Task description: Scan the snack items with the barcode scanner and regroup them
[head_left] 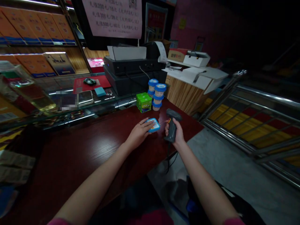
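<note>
My right hand (178,132) is wrapped round the handle of a dark grey barcode scanner (172,129), held at the right edge of the dark red table. Its cable hangs down past the table's edge. With the fingers over its top and the thumb at its near side, my left hand (140,131) grips a small flat blue-edged box (154,125) with a pale printed top. Just behind stands a green pack (144,102). Beside that pack are stacked tubs (157,97) with blue lids and pale contents.
The dark red table (70,159) spreads in front of me. A glass counter at the left bears a mouse (90,81), a phone (86,97) and a large bottle (30,90). Behind are a monitor and a receipt printer (153,51). A metal railing (262,93) stands at the right.
</note>
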